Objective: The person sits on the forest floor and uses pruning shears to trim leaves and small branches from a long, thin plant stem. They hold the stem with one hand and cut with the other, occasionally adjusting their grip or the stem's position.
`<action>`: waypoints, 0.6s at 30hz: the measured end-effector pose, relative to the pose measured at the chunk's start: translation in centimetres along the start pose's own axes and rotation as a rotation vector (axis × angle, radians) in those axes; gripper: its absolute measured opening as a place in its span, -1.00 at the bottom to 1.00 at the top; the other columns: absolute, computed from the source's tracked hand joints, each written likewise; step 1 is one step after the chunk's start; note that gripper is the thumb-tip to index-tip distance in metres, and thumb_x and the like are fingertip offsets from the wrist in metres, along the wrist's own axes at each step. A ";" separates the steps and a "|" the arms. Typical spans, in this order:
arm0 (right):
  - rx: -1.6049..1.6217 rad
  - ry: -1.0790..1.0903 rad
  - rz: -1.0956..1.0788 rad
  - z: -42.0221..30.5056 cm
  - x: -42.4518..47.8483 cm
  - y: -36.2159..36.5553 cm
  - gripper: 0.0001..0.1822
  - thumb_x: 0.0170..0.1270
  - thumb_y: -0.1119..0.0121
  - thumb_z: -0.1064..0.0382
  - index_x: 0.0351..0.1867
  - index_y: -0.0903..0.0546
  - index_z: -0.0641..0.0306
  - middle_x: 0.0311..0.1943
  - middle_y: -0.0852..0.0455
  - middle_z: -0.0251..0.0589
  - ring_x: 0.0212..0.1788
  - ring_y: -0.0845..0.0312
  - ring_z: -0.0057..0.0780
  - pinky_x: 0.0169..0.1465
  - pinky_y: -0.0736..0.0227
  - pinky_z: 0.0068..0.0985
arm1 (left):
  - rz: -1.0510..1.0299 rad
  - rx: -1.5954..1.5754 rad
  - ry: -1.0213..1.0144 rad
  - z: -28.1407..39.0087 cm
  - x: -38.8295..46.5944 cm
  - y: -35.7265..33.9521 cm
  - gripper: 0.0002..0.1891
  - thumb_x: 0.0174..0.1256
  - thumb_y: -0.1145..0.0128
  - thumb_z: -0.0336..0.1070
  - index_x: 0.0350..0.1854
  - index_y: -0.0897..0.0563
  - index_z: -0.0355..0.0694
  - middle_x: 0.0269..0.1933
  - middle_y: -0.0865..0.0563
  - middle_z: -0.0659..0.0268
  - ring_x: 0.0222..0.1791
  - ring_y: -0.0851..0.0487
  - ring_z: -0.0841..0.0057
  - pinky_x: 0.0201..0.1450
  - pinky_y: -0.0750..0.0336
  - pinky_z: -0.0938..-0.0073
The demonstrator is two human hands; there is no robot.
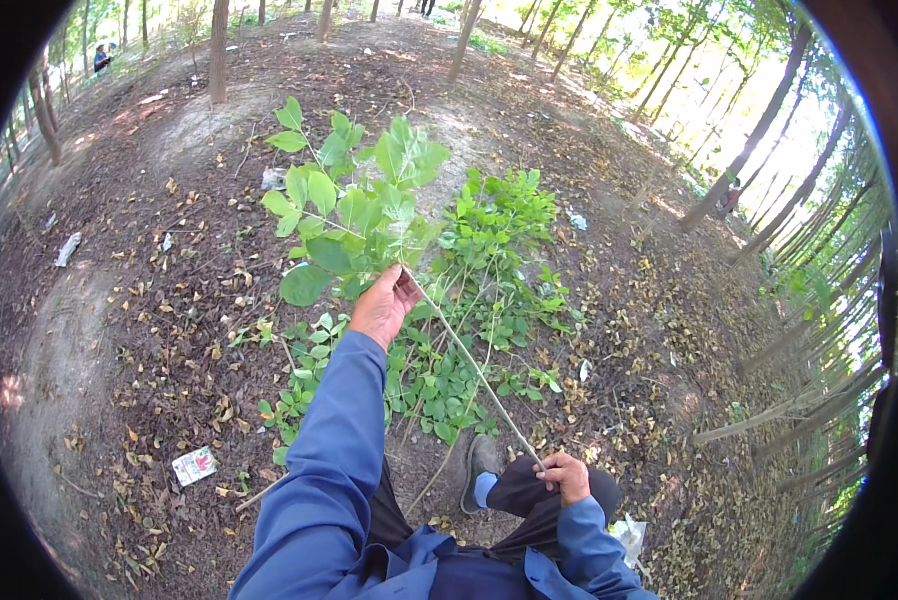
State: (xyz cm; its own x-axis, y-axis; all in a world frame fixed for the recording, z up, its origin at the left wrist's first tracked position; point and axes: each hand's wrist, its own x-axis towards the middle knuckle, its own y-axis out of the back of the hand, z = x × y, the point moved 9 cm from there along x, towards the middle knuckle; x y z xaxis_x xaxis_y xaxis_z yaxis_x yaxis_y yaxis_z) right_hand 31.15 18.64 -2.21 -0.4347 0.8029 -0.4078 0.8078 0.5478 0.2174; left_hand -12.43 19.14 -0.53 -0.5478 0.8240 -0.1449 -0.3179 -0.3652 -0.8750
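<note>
A long, thin leafy branch (473, 358) slants across the view in front of me. My left hand (386, 306) grips it near the top, just below its cluster of broad green leaves (366, 206). Down by my bent knee, my right hand (566, 477) is closed around the bare lower end of the stem. Under the branch, a pile of cut leafy branches (434, 375) lies on the ground, its leaves green and its stems pointing partly towards me. My left forearm hides some of that pile.
Dry leaves cover the brown soil (193, 360). A printed packet (194, 466) lies at left, a white plastic scrap (630, 538) by my right arm. Tree trunks (219, 52) stand beyond. One person (102, 58) is far left, another (731, 196) at right behind a trunk.
</note>
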 end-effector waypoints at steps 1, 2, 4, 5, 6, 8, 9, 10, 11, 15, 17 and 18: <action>0.004 -0.006 -0.003 0.0 0.0 0.2 -0.82 -0.23 -0.24 0.49 -0.46 -0.63 0.39 -0.60 -0.59 -0.30 -0.71 -0.36 -0.66 -0.62 -0.23 -0.70 | 0.004 -0.006 0.011 -0.3 -0.2 0.1 -0.87 0.30 -0.01 -0.26 -0.25 -0.51 -0.19 -0.30 -0.55 0.35 -0.30 -0.53 0.50 -0.17 -0.49 0.35; 0.008 -0.011 -0.007 0.1 0.0 0.3 -0.82 -0.23 -0.24 0.49 -0.46 -0.63 0.39 -0.60 -0.59 -0.30 -0.71 -0.36 -0.65 -0.63 -0.23 -0.70 | 0.008 -0.027 0.009 -0.4 0.0 -0.1 -0.89 0.29 -0.02 -0.28 -0.30 -0.51 -0.19 -0.33 -0.56 0.33 -0.34 -0.54 0.49 -0.19 -0.51 0.35; 0.012 -0.014 0.015 0.2 -0.1 0.5 -0.80 -0.23 -0.24 0.49 -0.44 -0.62 0.39 -0.60 -0.59 -0.30 -0.72 -0.36 -0.65 -0.64 -0.23 -0.70 | -0.007 -0.014 0.020 -0.4 -0.1 -0.5 -0.90 0.29 -0.02 -0.29 -0.33 -0.52 -0.18 -0.36 -0.56 0.33 -0.37 -0.55 0.49 -0.21 -0.52 0.35; 0.013 -0.015 0.025 0.3 -0.1 0.6 -0.79 -0.23 -0.24 0.48 -0.43 -0.62 0.39 -0.60 -0.59 -0.30 -0.72 -0.35 -0.65 -0.64 -0.23 -0.69 | -0.015 -0.007 0.024 -0.3 -0.2 -0.6 -0.91 0.28 -0.03 -0.30 -0.34 -0.52 -0.18 -0.38 -0.57 0.33 -0.39 -0.55 0.49 -0.23 -0.53 0.36; 0.001 -0.011 0.028 0.7 0.0 0.8 -0.77 -0.23 -0.24 0.48 -0.41 -0.62 0.40 -0.61 -0.59 -0.30 -0.73 -0.35 -0.65 -0.64 -0.22 -0.69 | -0.015 -0.012 0.040 -0.5 -0.2 -0.8 -0.90 0.29 -0.01 -0.31 -0.37 -0.52 -0.18 -0.42 -0.57 0.33 -0.44 -0.56 0.51 -0.25 -0.54 0.36; -0.045 -0.017 0.033 1.3 -0.2 0.9 -0.77 -0.23 -0.23 0.49 -0.40 -0.62 0.40 -0.61 -0.58 -0.30 -0.73 -0.35 -0.65 -0.64 -0.23 -0.69 | -0.043 0.002 0.051 -0.6 -0.4 -1.1 -0.89 0.30 0.01 -0.30 -0.36 -0.52 -0.19 -0.42 -0.57 0.34 -0.44 -0.56 0.53 -0.25 -0.54 0.36; -0.068 -0.016 0.036 1.3 -0.2 0.9 -0.77 -0.23 -0.23 0.49 -0.40 -0.62 0.40 -0.61 -0.58 -0.30 -0.73 -0.35 -0.65 -0.64 -0.23 -0.69 | -0.059 0.008 0.053 -0.6 -0.5 -1.4 -0.88 0.30 0.02 -0.30 -0.36 -0.52 -0.19 -0.42 -0.57 0.34 -0.44 -0.56 0.53 -0.25 -0.54 0.36; -0.025 -0.032 0.020 1.8 -0.1 0.9 -0.78 -0.22 -0.24 0.48 -0.40 -0.62 0.40 -0.61 -0.58 -0.30 -0.73 -0.34 -0.66 -0.64 -0.23 -0.69 | -0.059 0.008 0.056 -0.7 -0.4 -1.5 -0.88 0.31 0.04 -0.30 -0.36 -0.52 -0.19 -0.42 -0.57 0.34 -0.44 -0.56 0.54 -0.25 -0.54 0.37; -0.006 -0.031 0.011 1.9 0.0 0.7 -0.78 -0.21 -0.24 0.48 -0.40 -0.62 0.40 -0.61 -0.59 -0.30 -0.73 -0.34 -0.66 -0.64 -0.22 -0.69 | -0.058 0.008 0.060 -0.8 -0.4 -1.5 -0.87 0.32 0.05 -0.30 -0.36 -0.52 -0.19 -0.42 -0.57 0.35 -0.44 -0.56 0.55 -0.25 -0.54 0.37; 0.020 -0.044 0.001 2.5 0.0 0.4 -0.80 -0.19 -0.24 0.47 -0.41 -0.62 0.39 -0.60 -0.60 -0.30 -0.72 -0.33 -0.67 -0.64 -0.21 -0.71 | -0.037 0.032 0.072 -1.2 -0.4 -1.2 -0.85 0.33 0.09 -0.29 -0.36 -0.52 -0.19 -0.41 -0.57 0.36 -0.43 -0.56 0.57 -0.23 -0.54 0.40; 0.002 -0.042 0.012 2.5 -0.2 0.4 -0.82 -0.19 -0.24 0.47 -0.43 -0.62 0.39 -0.60 -0.60 -0.29 -0.72 -0.33 -0.66 -0.63 -0.21 -0.71 | -0.043 0.055 0.080 -1.6 -0.4 -1.2 -0.85 0.33 0.09 -0.29 -0.34 -0.52 -0.19 -0.40 -0.57 0.36 -0.42 -0.56 0.57 -0.22 -0.54 0.40; 0.005 -0.044 0.014 2.4 -0.3 0.5 -0.82 -0.19 -0.24 0.47 -0.44 -0.62 0.39 -0.60 -0.60 -0.29 -0.72 -0.34 -0.66 -0.64 -0.21 -0.71 | -0.047 0.067 0.082 -1.6 -0.4 -1.4 -0.85 0.33 0.09 -0.29 -0.33 -0.52 -0.19 -0.39 -0.57 0.36 -0.41 -0.56 0.58 -0.22 -0.53 0.41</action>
State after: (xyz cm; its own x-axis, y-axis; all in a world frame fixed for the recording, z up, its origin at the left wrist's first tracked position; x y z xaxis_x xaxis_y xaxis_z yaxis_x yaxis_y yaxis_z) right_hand 32.60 18.11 -4.14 -0.4057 0.7995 -0.4430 0.8157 0.5354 0.2191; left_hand -10.55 19.97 0.02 -0.4669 0.8726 -0.1435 -0.3946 -0.3508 -0.8492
